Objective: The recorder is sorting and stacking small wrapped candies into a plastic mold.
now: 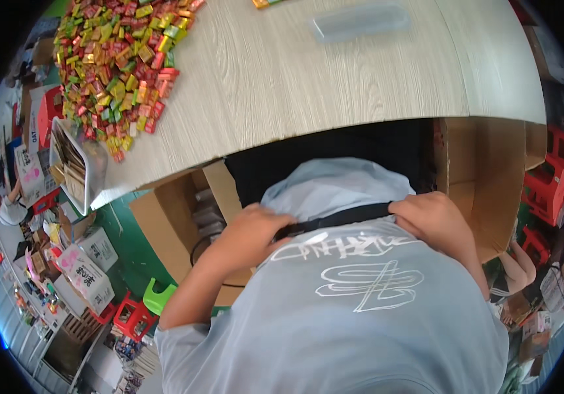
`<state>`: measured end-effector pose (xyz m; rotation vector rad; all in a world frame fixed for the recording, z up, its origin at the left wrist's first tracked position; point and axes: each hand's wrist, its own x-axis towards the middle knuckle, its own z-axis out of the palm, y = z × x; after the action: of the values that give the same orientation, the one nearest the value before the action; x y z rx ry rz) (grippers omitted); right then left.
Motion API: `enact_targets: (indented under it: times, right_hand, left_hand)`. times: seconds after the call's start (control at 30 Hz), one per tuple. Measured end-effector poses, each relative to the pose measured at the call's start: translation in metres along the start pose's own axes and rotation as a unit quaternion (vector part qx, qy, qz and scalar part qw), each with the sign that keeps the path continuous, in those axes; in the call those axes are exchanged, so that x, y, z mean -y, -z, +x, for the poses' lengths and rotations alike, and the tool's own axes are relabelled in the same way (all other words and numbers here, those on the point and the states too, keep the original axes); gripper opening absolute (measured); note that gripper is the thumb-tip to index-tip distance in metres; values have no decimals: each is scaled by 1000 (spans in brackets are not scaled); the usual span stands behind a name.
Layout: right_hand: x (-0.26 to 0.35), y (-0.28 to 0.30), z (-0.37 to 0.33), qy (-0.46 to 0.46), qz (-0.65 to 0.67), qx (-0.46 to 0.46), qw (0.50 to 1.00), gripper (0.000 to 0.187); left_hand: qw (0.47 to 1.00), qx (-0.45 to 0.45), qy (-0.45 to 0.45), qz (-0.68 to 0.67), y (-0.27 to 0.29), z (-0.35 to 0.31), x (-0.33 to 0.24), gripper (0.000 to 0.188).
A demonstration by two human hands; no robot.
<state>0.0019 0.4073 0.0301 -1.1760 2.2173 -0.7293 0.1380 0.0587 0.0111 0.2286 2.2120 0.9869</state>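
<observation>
At your far left, beyond the counter (262, 79), another person (11, 211) is near printed cartons; the fisheye rim makes them too small to read in detail. Nearer, a white bin (100, 172) stands against the counter's left edge with brown, flat pieces inside, probably put there so that you can reach it without giving up counter space. Just beside it, a heap of wrapped pieces (121, 62) in red, yellow, orange and green spreads over the counter's left end, likely massed there to leave the middle free. A green stool (157, 297) stands on the floor below, near an open cardboard box (163, 220) whose contents are partly hidden under the counter's edge.

Your left hand (250, 228) is at your waist, its grip closed on the black band (354, 213) and perhaps some shirt cloth too; the fingertips are partly hidden. The band runs across your waist, between both hands, over your grey shirt (367, 335), whose lower cloth bulges out beyond it. Holding it near both ends seems meant to keep it level and taut. A clear plastic tray (360, 23) lies well apart, on the counter's far side.

Your right hand (426, 215) has its grip closed on the band's other end, thumb side inward. Further right come a tall cardboard box (485, 187), then red stools (546, 190).
</observation>
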Motion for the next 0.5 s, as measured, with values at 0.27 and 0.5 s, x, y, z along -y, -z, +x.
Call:
enact_targets:
  times: [0.27,0.5]
  right_hand:
    - [-18,-28,52,91,39,107,989,18]
    - [-36,-19,60,56,146,201,967,26]
  left_hand:
    - [988,96,108,-56,-2,-23,21,41]
    - [993,100,40,-54,16,-5,26,32]
